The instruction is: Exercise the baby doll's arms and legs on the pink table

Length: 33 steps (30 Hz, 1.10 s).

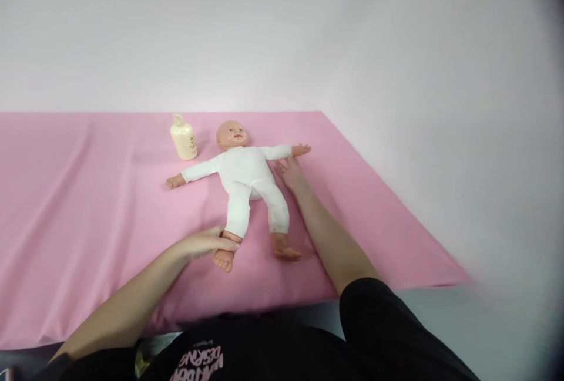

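A baby doll (244,167) in a white bodysuit lies on its back on the pink sheet, arms spread and head toward the wall. My left hand (207,243) is wrapped round the doll's ankle on the left side, thumb across the top; the foot pokes out below. Beside the doll's torso, under its outstretched arm on the right, my right hand (291,174) rests with fingers spread. Its fingertips are close to the doll's sleeve; whether they touch it I cannot tell. The doll's other leg lies bent outward on the sheet.
A cream pump bottle (184,140) stands left of the doll's head. The pink sheet (88,205) covers the table and has folds on the left. White walls (220,34) rise behind and to the right. The table's front edge is close to my body.
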### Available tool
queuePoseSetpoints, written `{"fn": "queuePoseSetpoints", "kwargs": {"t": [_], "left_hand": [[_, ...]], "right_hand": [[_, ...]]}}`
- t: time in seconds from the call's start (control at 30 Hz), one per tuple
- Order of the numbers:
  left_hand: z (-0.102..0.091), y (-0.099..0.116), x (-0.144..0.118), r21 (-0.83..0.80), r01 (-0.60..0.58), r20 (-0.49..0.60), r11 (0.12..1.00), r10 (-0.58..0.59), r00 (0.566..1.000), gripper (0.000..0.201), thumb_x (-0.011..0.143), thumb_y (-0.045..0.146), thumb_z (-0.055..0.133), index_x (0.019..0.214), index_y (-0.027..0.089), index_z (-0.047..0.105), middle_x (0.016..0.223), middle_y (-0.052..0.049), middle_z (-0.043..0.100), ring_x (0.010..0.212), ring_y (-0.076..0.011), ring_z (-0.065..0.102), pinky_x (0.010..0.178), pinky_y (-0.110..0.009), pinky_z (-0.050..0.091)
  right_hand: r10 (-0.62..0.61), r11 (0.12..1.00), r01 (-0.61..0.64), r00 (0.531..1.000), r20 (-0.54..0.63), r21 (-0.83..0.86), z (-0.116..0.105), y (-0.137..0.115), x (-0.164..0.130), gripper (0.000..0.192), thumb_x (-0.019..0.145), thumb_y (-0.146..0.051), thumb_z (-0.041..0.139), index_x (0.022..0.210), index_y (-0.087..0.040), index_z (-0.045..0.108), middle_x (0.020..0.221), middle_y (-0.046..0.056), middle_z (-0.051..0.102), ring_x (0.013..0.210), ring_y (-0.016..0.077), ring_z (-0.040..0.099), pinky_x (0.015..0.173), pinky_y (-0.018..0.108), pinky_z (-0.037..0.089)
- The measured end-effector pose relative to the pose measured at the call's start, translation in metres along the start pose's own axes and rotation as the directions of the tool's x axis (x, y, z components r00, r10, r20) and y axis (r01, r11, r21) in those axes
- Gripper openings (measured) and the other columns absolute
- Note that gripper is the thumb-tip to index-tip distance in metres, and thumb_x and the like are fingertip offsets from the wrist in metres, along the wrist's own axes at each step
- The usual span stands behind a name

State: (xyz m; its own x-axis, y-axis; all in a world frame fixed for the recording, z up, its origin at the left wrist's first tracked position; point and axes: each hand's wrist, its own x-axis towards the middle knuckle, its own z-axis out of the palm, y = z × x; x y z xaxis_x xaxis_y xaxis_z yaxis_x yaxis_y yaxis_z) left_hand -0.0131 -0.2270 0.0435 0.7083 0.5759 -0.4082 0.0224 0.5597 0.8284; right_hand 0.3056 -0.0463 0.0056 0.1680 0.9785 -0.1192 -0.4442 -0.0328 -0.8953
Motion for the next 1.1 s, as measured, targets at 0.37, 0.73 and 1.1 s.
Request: {"fn": "queuePoseSetpoints", "kwargs": {"t": [0.37,0.73,1.1], "left_hand": [[-0.012,0.022,-0.005,-0.061,-0.003,0.278,0.998,0.020,0.960,0.056,0.079,0.068,0.074,0.080,0.014,0.061,0.071,0.000,0.058,0.047,-0.0121,0.055,0.043,-0.026,0.038],[-0.008,0.026,0.004,-0.291,-0.097,-0.016,0.952,0.097,0.995,0.041,0.098,0.056,0.055,0.089,0.016,0.053,0.072,0.004,0.049,0.039,-0.0022,0.032,0.035,-0.016,0.025],[-0.002,0.004,0.017,-0.260,-0.047,0.078,0.964,0.069,0.995,0.056,0.088,0.069,0.064,0.076,0.015,0.055,0.069,0.002,0.049,0.040,-0.0039,0.038,0.036,-0.019,0.025]], "right_hand": [[-0.202,0.920,0.251,0.962,0.186,-0.301,0.025,0.010,-0.030,0.086,0.094,-0.032,0.065,0.163,-0.031,0.013,0.164,0.009,0.042,0.154,0.0218,0.042,0.119,0.032,0.048],[-0.352,0.546,0.599,0.799,0.488,-0.586,0.033,0.020,-0.060,0.054,0.093,-0.045,0.064,0.143,-0.028,0.059,0.151,0.009,0.056,0.154,0.0325,0.036,0.134,0.052,0.018],[-0.261,0.544,0.651,0.731,0.631,-0.529,0.036,0.015,-0.060,0.044,0.096,-0.043,0.059,0.139,-0.032,0.061,0.153,0.004,0.055,0.161,0.0270,0.026,0.138,0.051,0.003]]}}
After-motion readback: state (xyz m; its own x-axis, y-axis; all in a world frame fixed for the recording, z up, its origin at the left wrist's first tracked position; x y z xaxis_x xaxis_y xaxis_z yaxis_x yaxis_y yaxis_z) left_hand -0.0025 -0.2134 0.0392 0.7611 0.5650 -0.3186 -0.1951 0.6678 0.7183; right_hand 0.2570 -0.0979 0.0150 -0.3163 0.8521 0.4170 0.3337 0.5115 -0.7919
